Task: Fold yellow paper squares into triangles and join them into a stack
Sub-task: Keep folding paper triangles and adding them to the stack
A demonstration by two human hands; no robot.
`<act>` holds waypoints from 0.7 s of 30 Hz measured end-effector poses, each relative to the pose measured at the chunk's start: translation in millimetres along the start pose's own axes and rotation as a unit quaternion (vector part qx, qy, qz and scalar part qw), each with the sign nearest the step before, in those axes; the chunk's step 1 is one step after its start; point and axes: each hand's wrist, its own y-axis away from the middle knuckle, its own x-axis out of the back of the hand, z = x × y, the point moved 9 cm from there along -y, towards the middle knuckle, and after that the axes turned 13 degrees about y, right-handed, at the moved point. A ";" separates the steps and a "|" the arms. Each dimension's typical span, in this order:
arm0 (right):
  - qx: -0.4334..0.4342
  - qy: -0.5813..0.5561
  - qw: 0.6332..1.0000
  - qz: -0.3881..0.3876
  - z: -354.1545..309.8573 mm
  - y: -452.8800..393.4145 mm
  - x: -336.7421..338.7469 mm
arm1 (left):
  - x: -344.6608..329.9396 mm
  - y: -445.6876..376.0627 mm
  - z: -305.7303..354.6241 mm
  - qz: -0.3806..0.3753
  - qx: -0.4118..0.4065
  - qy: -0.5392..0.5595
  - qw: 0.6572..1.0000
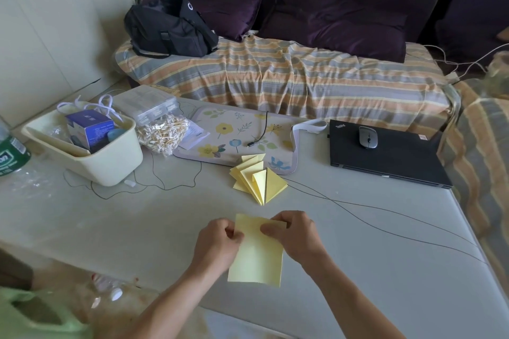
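Note:
A yellow paper square (257, 259) lies near the front edge of the grey table (137, 223). Both hands pinch its far edge. My left hand (217, 242) grips the far left part, and my right hand (294, 234) grips the far right corner, where a small flap is turned up. Beyond the hands, a fanned stack of folded yellow triangles (257, 179) stands on the table, partly resting on a floral mat (237, 132).
A cream tub (110, 162) with a blue box stands at the left, beside a bag of cotton swabs (162, 132). A closed black laptop (385, 157) with a mouse (367, 137) sits at the right. Thin black cables (371, 217) cross the table. A striped sofa lies behind.

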 end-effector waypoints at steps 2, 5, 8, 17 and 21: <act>-0.006 -0.026 1.000 0.009 3.2 -1.6 1.7 | 4.0 0.9 0.2 0.014 0.006 0.045 0.999; -0.019 -0.069 0.997 0.016 8.4 -1.5 3.6 | 6.9 1.1 -4.1 0.035 0.039 0.104 0.993; -0.034 -0.145 0.989 0.012 13.3 1.2 3.6 | 8.1 1.1 -8.4 0.048 0.071 0.184 0.979; 0.110 -0.110 0.985 0.074 -13.1 19.4 17.0 | 3.7 12.4 9.2 0.059 0.059 0.226 0.971; 0.141 -0.082 0.984 0.079 -18.9 24.1 14.7 | -5.1 12.7 20.9 0.033 0.033 0.210 0.977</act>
